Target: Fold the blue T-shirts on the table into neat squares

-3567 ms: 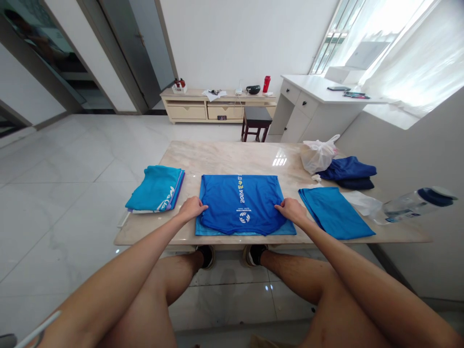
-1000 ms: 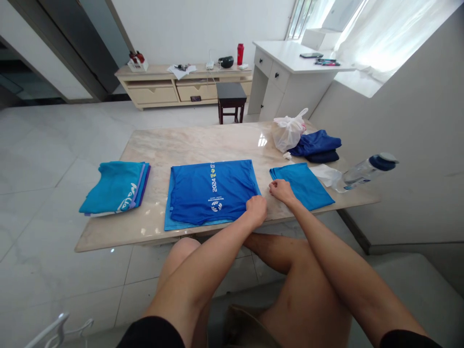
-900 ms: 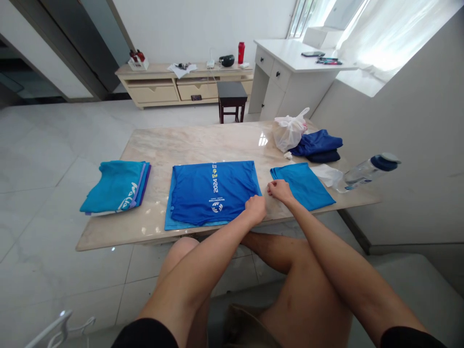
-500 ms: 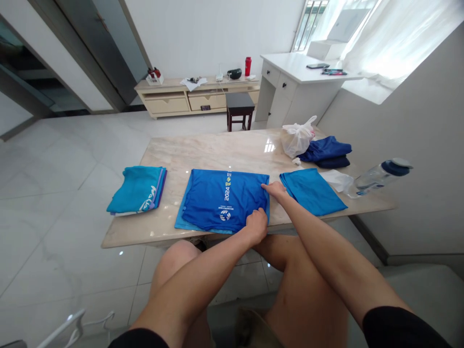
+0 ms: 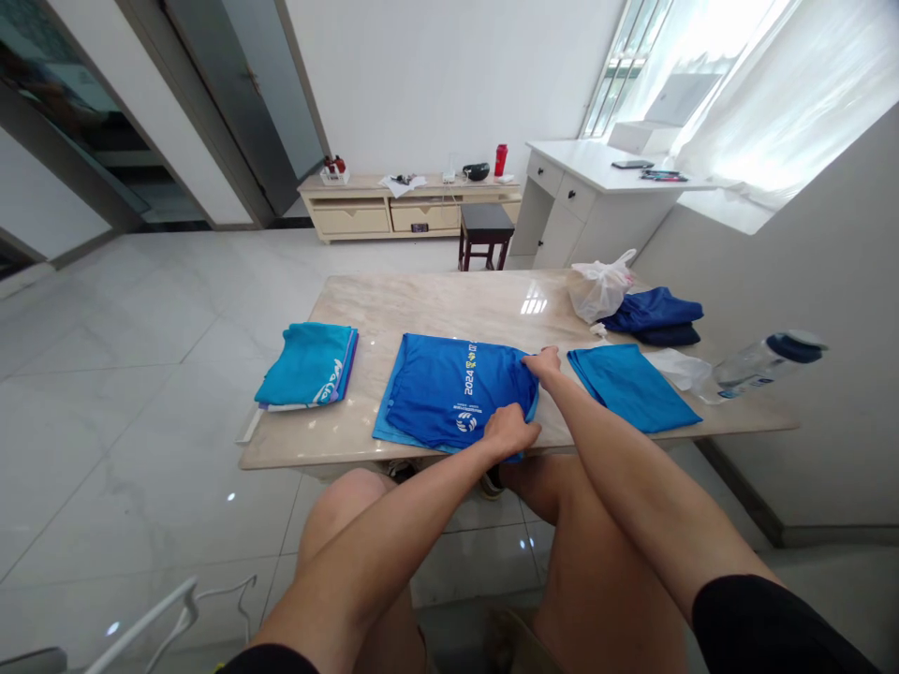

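Observation:
A folded royal-blue T-shirt [image 5: 439, 384] with white and yellow print lies flat at the middle of the table, over a lighter blue cloth layer [image 5: 385, 426] showing along its left side. My left hand [image 5: 511, 432] is closed on the shirt's near right corner, fingertips partly hidden by the hand. Farther back along the same right edge, my right hand [image 5: 544, 363] pinches the fabric. To the right of it lies a folded teal-blue cloth [image 5: 636, 386]. A stack of folded garments [image 5: 309, 365], turquoise on top, sits at the table's left end.
On the marble-look table [image 5: 421, 300], a white plastic bag [image 5: 600, 288], dark blue clothing [image 5: 656, 314], white tissue [image 5: 678, 367] and a clear water bottle [image 5: 762, 363] stand at the right. Beyond are a dark stool [image 5: 486, 220] and white desk [image 5: 596, 173]. White hangers [image 5: 175, 613] show lower left.
The camera view has shifted, so everything sits farther right in the picture. Both hands stay at the shirt's right edge, where the fabric is a little more gathered.

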{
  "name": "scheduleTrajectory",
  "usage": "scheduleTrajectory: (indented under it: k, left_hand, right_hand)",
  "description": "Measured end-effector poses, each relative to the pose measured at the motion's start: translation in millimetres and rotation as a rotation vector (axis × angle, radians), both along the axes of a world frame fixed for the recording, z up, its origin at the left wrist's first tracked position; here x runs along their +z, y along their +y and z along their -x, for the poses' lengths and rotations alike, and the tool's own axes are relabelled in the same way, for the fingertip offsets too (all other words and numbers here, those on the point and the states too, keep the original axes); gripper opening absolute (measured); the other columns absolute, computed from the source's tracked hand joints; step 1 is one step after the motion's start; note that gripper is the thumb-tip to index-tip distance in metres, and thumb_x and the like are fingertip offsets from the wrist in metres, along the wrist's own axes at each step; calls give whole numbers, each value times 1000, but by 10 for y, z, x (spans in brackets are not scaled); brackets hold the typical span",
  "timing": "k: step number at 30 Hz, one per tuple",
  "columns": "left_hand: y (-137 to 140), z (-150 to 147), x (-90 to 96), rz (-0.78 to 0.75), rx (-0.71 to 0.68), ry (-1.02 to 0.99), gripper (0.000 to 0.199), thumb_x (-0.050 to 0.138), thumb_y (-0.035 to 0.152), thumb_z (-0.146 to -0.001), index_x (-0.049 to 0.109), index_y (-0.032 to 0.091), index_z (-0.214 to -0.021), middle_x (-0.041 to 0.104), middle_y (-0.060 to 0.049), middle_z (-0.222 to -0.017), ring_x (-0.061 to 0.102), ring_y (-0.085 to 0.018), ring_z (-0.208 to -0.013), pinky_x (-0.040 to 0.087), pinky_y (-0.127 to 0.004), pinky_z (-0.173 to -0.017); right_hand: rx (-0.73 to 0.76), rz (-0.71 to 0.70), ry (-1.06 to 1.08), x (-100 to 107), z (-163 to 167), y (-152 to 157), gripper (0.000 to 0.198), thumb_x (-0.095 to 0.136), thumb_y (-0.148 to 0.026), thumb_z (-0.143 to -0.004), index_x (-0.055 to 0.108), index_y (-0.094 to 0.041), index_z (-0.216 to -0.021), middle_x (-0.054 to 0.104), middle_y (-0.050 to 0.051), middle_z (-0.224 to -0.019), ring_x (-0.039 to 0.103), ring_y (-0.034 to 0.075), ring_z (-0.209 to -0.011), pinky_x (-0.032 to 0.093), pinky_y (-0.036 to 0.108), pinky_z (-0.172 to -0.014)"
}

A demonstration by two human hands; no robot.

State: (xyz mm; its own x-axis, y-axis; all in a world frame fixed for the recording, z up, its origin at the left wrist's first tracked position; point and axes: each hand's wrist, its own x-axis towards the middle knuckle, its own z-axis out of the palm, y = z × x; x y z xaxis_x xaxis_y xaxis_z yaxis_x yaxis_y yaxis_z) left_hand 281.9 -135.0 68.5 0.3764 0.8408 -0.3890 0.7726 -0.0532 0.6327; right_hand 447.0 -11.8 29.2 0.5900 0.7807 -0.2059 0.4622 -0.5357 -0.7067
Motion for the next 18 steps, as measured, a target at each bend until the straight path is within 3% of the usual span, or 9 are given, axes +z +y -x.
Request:
scheduleTrajectory:
  k: [3,4,8,11,15,18]
  left_hand:
    - [89,260,-16,-27,150,-189,6,72,23,-89,70,20,-94,79,-7,-96,72,-25,-93,53,-31,-84]
    - [115,363,-19,-45,173,-227,7,72,19,-87,66,22,-90,75,-3,-90,68,-22,-89,51,-30,-82]
    - [202,805,-4,-44,261,-479,20,70,8,-77,57,23,-82,66,2,-80,61,-17,-81,48,-26,-79]
    - [246,1156,-7,71,366,-710,18,66,7,-72,63,20,-85,70,0,-82,65,-17,-81,50,-26,-77]
    - [260,1663,-135,112,443,-759,7,62,15,-73,68,18,-76,67,1,-73,59,-15,-70,45,-24,-67]
    - [273,1971,-301,144,524,-661,6,65,19,-75,66,18,-70,63,2,-67,56,-14,-66,42,-23,-62]
  right_hand:
    - [-22,-24,78,149,99,30,82,83,-20,-80,53,-16,-156,78,13,-114,75,23,-89,64,28,-65]
    - [0,-36,113,210,141,47,75,80,-18,-82,56,-17,-154,77,10,-110,74,21,-84,64,27,-63]
    - [175,-55,260,482,338,179,29,77,-13,-89,76,-13,-119,75,4,-85,69,14,-68,63,23,-64]
    - [301,-40,313,654,512,362,6,83,-14,-89,80,-10,-94,75,6,-77,66,13,-64,61,22,-63]
    - [432,14,345,715,814,663,6,80,-15,-94,82,-11,-90,78,9,-80,70,16,-66,61,24,-63]
    - [615,98,275,598,1026,873,19,66,-22,-105,82,-13,-111,83,12,-90,76,20,-72,64,28,-68]
